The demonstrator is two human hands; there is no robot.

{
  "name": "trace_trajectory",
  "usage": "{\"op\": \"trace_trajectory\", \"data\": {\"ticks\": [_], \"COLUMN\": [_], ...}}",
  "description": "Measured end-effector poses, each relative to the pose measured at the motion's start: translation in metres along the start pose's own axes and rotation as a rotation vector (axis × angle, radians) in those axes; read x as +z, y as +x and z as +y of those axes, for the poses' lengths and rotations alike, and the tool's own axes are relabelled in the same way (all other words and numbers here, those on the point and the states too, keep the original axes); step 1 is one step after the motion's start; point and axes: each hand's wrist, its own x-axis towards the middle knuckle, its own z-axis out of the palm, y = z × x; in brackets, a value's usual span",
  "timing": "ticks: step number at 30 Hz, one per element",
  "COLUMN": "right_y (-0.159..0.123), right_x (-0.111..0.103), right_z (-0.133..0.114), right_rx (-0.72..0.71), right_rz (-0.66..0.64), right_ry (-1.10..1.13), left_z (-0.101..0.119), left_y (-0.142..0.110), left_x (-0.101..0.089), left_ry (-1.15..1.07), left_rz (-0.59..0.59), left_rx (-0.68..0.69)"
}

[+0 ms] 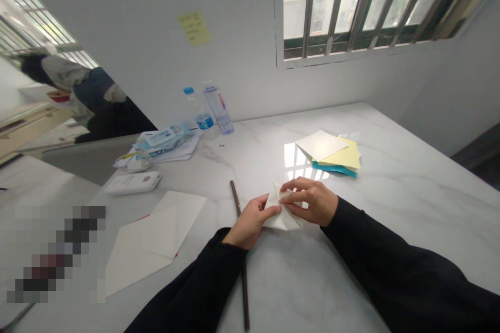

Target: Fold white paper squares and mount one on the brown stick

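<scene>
A small piece of folded white paper (279,221) is held between my hands, just above the marble-patterned table. My left hand (253,220) grips its left edge, thumb on top and the other fingers underneath. From the right, my right hand (310,199) pinches the upper folds with bent fingers that cover part of the sheet. Creases and pointed flaps show on the paper. Beneath my left forearm lies a long thin dark brown stick (245,291), its far end poking out beyond my hand.
Loose white, yellow and blue sheets (339,155) lie at the back right. White sheets (144,242) rest at the left, near a white box-like device (133,183). A wipes pack (162,140) and two plastic bottles (219,109) stand along the wall. A person (89,88) is at the far left.
</scene>
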Motion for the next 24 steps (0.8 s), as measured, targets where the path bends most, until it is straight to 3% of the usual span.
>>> {"op": "trace_trajectory", "data": {"ticks": [11,19,24], "right_y": [0.0006,0.0011,0.0022], "right_x": [0.0032,0.0048,0.0015], "right_z": [0.0005,-0.0012,-0.0062], "right_rx": [-0.041,-0.046,0.051], "right_rz": [0.049,0.055,0.084], "right_ry": [-0.026,-0.045,0.129], "left_z": [-0.0034,-0.0017,0.0015], "left_y": [0.0035,0.002,0.001], "left_x": [-0.0101,-0.0071,-0.0032], "left_ry": [-0.033,-0.036,-0.039], "left_rz": [-0.032,-0.003,0.028], "left_rx": [-0.048,-0.052,-0.042]}}
